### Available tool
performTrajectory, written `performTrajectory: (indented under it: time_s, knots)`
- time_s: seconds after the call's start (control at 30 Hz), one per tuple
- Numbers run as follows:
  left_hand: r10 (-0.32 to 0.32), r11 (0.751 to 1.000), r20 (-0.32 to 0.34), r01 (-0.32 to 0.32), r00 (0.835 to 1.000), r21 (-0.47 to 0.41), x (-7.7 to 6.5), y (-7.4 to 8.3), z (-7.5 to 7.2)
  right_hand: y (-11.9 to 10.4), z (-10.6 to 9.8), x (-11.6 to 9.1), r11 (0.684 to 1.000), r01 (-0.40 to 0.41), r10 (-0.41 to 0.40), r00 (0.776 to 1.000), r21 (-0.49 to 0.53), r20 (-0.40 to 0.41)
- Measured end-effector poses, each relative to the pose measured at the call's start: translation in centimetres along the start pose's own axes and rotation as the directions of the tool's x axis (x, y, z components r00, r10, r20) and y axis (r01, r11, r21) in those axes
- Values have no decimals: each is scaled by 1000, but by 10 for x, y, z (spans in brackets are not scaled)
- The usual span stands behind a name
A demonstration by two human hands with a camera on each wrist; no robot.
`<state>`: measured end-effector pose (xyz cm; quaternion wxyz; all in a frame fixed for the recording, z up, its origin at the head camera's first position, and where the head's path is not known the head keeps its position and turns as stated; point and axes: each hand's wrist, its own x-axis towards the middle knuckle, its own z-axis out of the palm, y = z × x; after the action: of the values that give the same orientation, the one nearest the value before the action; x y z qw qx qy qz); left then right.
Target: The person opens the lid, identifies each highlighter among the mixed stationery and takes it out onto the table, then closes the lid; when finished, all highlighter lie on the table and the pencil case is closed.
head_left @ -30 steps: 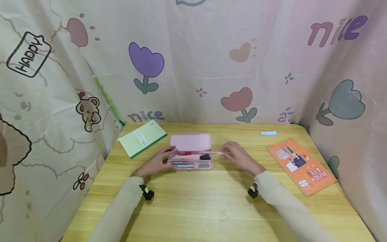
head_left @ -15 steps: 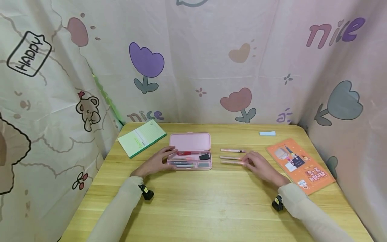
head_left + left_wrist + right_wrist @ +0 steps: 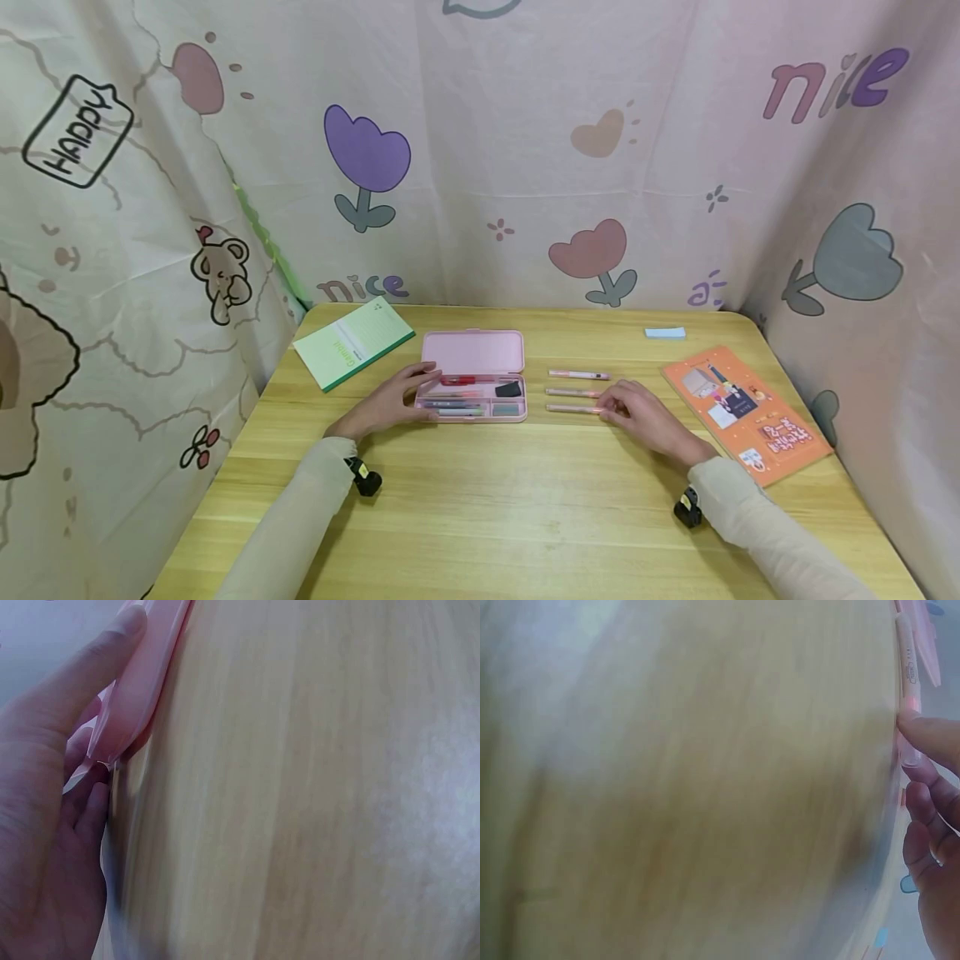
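Note:
An open pink pencil case (image 3: 472,352) lies on the table, its lid folded back. My left hand (image 3: 386,404) holds the case's left end, thumb at the front side in the left wrist view. Inside the case are a red pen (image 3: 457,380), several grey and white pens (image 3: 453,412), a black piece (image 3: 507,389) and a grey block (image 3: 506,409). To its right, three pale pink pens lie in parallel. My right hand (image 3: 637,414) pinches the right end of the nearest pen (image 3: 570,408). Behind it are the middle pen (image 3: 570,392) and the farthest pen (image 3: 577,374).
A green notebook (image 3: 352,342) lies at the back left of the wooden table (image 3: 495,517). An orange booklet (image 3: 750,417) lies to the right of my right hand, with a small pale blue strip (image 3: 664,333) behind it. Patterned curtains (image 3: 480,167) surround the table.
My right hand has moved right and nearer from the case, and the nearest pen now lies a little farther from the middle one. My left hand stays at the case.

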<state>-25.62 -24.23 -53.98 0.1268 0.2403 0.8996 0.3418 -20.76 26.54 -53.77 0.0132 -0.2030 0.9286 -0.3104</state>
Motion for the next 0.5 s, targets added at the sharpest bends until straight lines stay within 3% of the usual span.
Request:
performTrajectory:
  time_s: [0.5]
  knots:
    - [-3,1000,2,3,1000,-4,0,1,0,-1,0,0,1000,-8,8,1000,-13,-15]
